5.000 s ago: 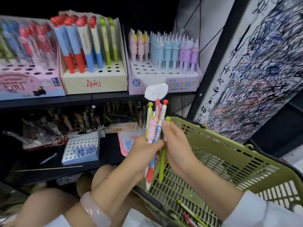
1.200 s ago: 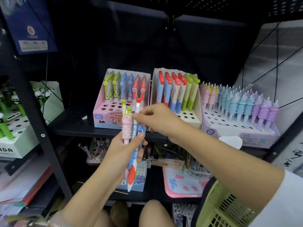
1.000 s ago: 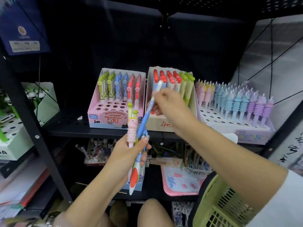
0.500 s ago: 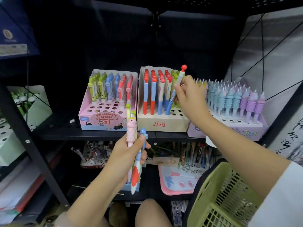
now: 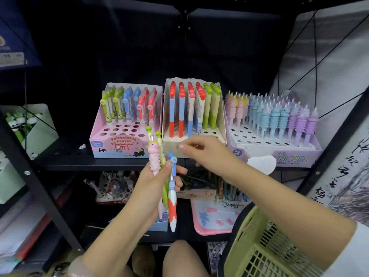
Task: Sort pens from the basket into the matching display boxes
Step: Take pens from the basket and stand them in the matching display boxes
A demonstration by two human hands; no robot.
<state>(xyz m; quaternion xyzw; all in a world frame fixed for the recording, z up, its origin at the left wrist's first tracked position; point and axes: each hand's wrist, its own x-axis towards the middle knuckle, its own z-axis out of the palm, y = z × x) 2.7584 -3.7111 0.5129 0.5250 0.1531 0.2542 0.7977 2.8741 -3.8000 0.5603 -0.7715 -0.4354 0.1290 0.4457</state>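
pink ridged pen: sticks up highest out of the bunch in the left hand, looks like it belongs in the unicorn box on the right of the shelf
rest of the bunch: a green-topped pen and a blue-clip pen with a red and white end, gripped together with the pink one
left grip: fingers and thumb wrapped round all the pens, held upright just in front of the shelf edge, below the pink eraser-pen box
right hand: reaching across toward the bunch, fingers loosely bent, nothing in them as far as I can see, tips just short of the pens, in front of the cream box
done so far: all three boxes have rows filled, with plenty of free holes up front
still to do: I'd say at least the three in hand
green basket: down at the bottom right, can't see what's inside from this angle
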